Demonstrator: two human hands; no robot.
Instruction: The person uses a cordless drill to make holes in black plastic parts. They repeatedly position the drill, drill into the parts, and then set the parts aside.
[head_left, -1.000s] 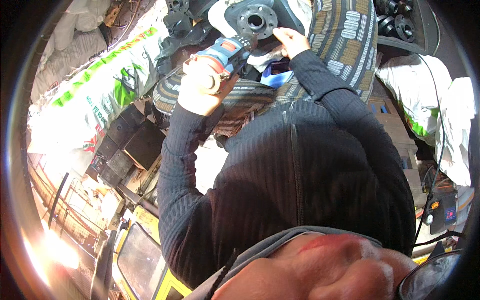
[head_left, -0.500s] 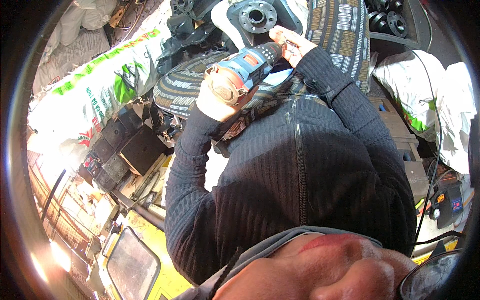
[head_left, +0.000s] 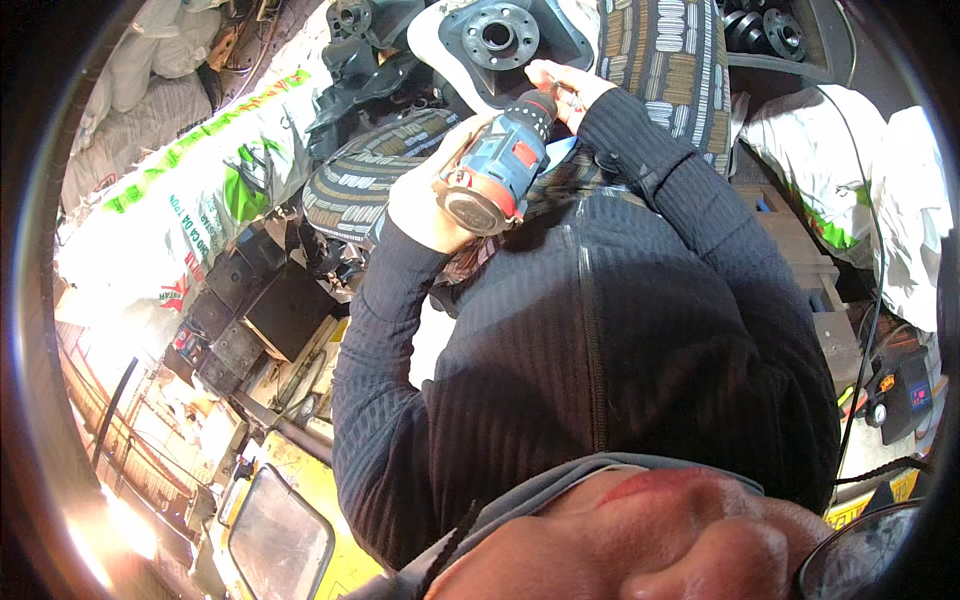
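Note:
My left hand (head_left: 425, 200) grips the handle of a blue cordless drill (head_left: 495, 165) with red trim, held in front of my chest with its rear end facing me. My right hand (head_left: 565, 90) pinches the drill's nose at the chuck; the bit itself is hidden by the fingers. Just beyond the drill's tip lies a black round metal flange (head_left: 500, 35) with a centre hole and a ring of bolt holes. It rests on a white surface beside a striped patterned cushion (head_left: 665, 60). My dark ribbed sleeves and torso fill the middle of the view.
White sacks with green print (head_left: 200, 190) lie to the left, with black boxes (head_left: 270, 300) below them. A yellow machine with a glass panel (head_left: 280, 530) sits at lower left. White bags (head_left: 860, 150), more black flanges (head_left: 770, 30) and a small black meter (head_left: 905, 390) are at right.
The drill has swung from lying low on the left to pointing up at the flange, closer to my chest. My right hand stayed at its nose.

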